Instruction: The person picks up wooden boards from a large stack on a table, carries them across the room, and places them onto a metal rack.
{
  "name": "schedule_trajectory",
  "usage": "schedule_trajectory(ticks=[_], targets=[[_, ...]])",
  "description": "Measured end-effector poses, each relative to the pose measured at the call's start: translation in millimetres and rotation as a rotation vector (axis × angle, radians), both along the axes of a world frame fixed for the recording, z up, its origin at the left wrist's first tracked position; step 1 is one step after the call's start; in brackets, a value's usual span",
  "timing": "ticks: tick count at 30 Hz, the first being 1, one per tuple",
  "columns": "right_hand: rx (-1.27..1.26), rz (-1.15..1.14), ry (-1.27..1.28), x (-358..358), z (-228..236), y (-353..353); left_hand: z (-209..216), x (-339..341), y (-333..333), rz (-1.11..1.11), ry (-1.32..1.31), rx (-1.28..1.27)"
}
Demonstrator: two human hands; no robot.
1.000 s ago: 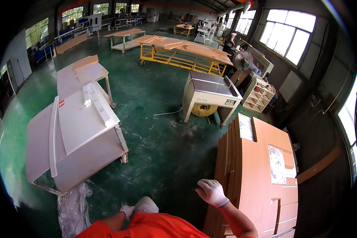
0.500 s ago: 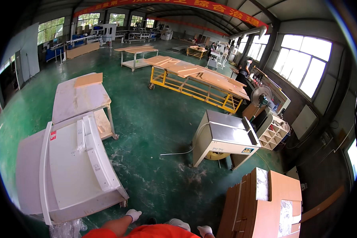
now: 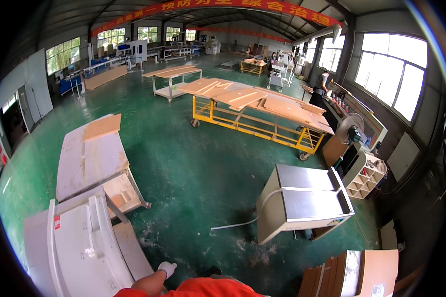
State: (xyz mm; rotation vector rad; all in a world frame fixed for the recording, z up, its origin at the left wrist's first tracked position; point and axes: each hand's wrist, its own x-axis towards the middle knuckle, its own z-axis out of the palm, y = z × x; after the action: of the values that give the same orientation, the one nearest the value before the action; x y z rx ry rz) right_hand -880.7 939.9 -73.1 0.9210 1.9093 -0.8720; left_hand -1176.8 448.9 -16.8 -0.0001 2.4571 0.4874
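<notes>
At the lower centre, the left hand (image 3: 167, 269) in a white fabric glove is beside smooth, flat white panels (image 3: 77, 247) on the lower-left worktop (image 3: 34, 237); I cannot tell whether its fingers are spread or pressed together. The right hand's state cannot be told, out of frame. Brown boards (image 3: 379, 270) stack at lower right. Right of centre, a pale compartmented shelf (image 3: 362, 184) holds small items, some red.

White panel (image 3: 74, 262) (red label (image 3: 57, 222)), yellow trolley frame (image 3: 252, 133), green floor (image 3: 193, 198)

- Over on the near left: a panel (image 3: 77, 247) on a surface (image 3: 36, 232).
- Near right: a board stack (image 3: 384, 267), a machine (image 3: 307, 198) beyond it.
- Farther off: planks (image 3: 240, 96) on a wheeled surface (image 3: 211, 111), a fan (image 3: 353, 133) to its right.
</notes>
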Motion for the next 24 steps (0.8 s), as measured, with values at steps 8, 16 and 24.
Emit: schedule_trajectory(ticks=[8,16,24], targets=[[0.020,-0.381,0.751,-414.5,120.5,75.1,-22.4,-69.3,-18.9,-0.257,-0.121,-0.179],[0.067,-0.471,0.744,-632.7,85.9,136.1,-65.6,-291.1,-8.6,0.064,-0.274,-0.074],[-0.133,-0.632,0.224,-615.8,-88.7,179.9,-37.5,-687.6,38.9,-0.098,0.130,-0.132]])
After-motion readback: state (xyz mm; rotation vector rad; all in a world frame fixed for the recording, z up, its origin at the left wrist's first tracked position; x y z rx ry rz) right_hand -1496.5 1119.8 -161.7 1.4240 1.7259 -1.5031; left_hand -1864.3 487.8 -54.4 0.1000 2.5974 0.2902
